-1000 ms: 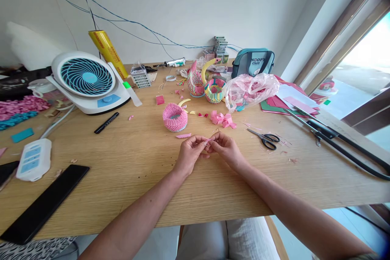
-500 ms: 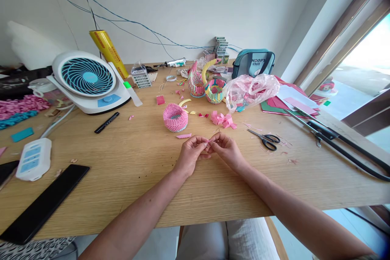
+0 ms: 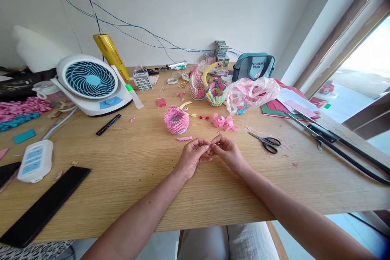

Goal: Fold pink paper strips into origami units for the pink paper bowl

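My left hand point(image 3: 192, 155) and my right hand point(image 3: 226, 152) meet above the wooden table point(image 3: 146, 207), fingertips pinched together on a small pink paper piece point(image 3: 210, 144), mostly hidden by the fingers. Just beyond my left hand lies a pink folded strip point(image 3: 184, 138), and behind it stands a round pink paper basket point(image 3: 176, 120). A pile of pink paper strips point(image 3: 224, 122) rests beyond my right hand. Black-handled scissors point(image 3: 268, 143) lie open to the right, among thin paper scraps.
Two colourful paper baskets point(image 3: 215, 92) point(image 3: 197, 86), a plastic bag point(image 3: 251, 94) and a blue bag point(image 3: 253, 67) stand at the back. On the left are a fan point(image 3: 89, 81), a black pen point(image 3: 108, 124), a power strip point(image 3: 35, 161) and a long black object point(image 3: 45, 205).
The camera view has tilted slightly, so the table things sit a little lower and further right. Both hands stay together, their fingertips slightly shifted, and less of the pink piece shows.
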A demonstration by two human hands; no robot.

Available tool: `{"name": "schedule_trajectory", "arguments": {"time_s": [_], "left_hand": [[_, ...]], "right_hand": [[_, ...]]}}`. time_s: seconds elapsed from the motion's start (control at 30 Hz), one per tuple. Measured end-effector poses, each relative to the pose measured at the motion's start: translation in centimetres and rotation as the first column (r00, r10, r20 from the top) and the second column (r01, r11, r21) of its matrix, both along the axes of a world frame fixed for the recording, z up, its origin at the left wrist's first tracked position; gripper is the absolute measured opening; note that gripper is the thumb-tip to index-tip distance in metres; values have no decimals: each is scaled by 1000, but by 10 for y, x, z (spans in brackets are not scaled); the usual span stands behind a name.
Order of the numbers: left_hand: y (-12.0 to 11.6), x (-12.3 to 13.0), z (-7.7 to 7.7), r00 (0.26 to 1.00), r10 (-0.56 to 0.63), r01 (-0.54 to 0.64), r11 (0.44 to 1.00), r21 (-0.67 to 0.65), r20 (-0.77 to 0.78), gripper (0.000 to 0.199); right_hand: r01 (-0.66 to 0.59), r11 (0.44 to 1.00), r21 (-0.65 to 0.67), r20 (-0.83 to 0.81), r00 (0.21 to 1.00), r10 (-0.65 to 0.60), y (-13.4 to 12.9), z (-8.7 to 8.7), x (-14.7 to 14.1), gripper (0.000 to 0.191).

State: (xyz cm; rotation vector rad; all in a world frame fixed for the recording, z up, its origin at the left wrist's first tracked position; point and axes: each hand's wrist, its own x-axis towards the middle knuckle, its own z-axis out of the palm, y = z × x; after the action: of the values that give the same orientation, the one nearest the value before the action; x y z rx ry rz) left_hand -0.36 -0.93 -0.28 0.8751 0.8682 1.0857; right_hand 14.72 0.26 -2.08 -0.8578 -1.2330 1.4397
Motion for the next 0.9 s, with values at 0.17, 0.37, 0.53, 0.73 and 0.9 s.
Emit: {"name": "schedule_trajectory", "arguments": {"time_s": [0.17, 0.37, 0.53, 0.73, 0.9], "left_hand": [[0, 0, -3, 1000, 10, -10, 1000, 9, -5, 20], [0, -1, 0, 999, 16, -15, 999, -31, 40, 16], [-1, 0, 5, 996, 62, -56, 995, 81, -68, 13], [2, 0, -1, 953, 188, -104, 940, 326, -237, 12], [3, -3, 1, 949, 152, -74, 960, 271, -278, 16]], "right_hand": [[-11, 1000, 5, 4, 1000, 11, -1, 2, -1, 33], [-55, 997, -59, -49, 997, 52, -4, 6, 1, 33], [-113, 982, -151, -144, 985, 91, -5, 9, 3, 32], [-107, 988, -113, -98, 990, 96, -2, 10, 3, 33], [-16, 998, -57, -38, 999, 14, 0, 9, 3, 34]]}}
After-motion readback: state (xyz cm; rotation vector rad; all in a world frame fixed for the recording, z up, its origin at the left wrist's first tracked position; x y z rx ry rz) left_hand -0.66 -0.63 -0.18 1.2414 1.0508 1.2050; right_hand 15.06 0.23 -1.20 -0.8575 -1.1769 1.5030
